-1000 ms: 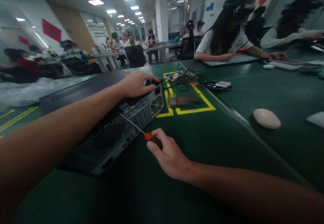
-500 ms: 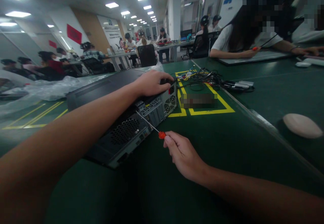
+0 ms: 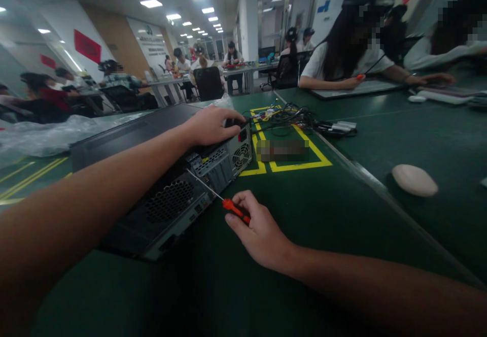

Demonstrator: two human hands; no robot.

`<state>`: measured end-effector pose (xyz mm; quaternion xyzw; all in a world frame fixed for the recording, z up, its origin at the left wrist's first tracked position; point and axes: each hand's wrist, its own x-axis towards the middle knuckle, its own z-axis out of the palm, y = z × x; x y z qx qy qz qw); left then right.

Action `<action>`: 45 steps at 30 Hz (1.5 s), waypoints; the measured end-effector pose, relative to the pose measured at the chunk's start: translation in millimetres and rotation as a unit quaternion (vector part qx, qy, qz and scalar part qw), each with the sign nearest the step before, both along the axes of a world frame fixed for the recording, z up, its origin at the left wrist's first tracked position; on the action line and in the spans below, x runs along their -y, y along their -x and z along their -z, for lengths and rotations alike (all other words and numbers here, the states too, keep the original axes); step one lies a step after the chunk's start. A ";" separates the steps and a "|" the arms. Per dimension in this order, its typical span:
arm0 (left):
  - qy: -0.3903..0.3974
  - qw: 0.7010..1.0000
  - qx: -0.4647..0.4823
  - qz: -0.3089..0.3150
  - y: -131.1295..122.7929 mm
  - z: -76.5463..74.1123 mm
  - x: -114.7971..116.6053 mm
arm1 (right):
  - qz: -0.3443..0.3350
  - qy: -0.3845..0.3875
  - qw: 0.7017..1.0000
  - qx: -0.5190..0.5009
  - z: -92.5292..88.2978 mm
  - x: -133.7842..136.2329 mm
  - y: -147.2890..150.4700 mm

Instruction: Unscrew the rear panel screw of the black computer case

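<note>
A black computer case [image 3: 133, 129] lies on the green table with its rear panel turned toward me, showing a honeycomb vent, ports, slot covers and a fan grille. On its upper face, near the far rear corner, my left hand [image 3: 207, 124] rests with thumb and fingers apart. My right hand [image 3: 262, 230] is closed around a screwdriver [image 3: 232, 206] with a red and black handle. Its thin shaft slants up and left, and the tip meets the rear panel beside the slot covers. Whether the tip sits in a screw is too small to tell.
Tangled cables [image 3: 292, 116] lie beyond the case, near yellow tape marks [image 3: 304, 166] and a blurred-out object. A pale computer mouse [image 3: 414, 179] sits to the right. Clear plastic wrap [image 3: 34, 134] is at left. A co-worker [image 3: 342, 58] sits across the table.
My right fingers have loosened and shifted around the handle, so more of it shows. The view has swung slightly right. The left hand stays on the case.
</note>
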<state>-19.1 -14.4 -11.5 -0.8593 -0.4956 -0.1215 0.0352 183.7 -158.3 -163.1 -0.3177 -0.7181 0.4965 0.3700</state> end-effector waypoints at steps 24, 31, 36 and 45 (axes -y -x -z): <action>0.008 1.000 -0.021 -0.019 -1.2 -0.9 1.7 | -0.014 0.044 0.999 -0.006 0.9 3.7 -0.4; 0.002 0.999 -0.029 -0.027 -3.0 -2.1 3.1 | -0.006 0.000 1.000 -0.011 -0.1 2.7 -0.1; 0.003 0.999 -0.025 -0.024 -2.5 -1.0 2.1 | 0.011 0.018 1.000 -0.009 -3.2 3.7 0.7; 0.001 0.999 -0.022 -0.023 -1.0 1.2 0.8 | 0.003 0.010 1.000 -0.022 -0.7 1.7 0.9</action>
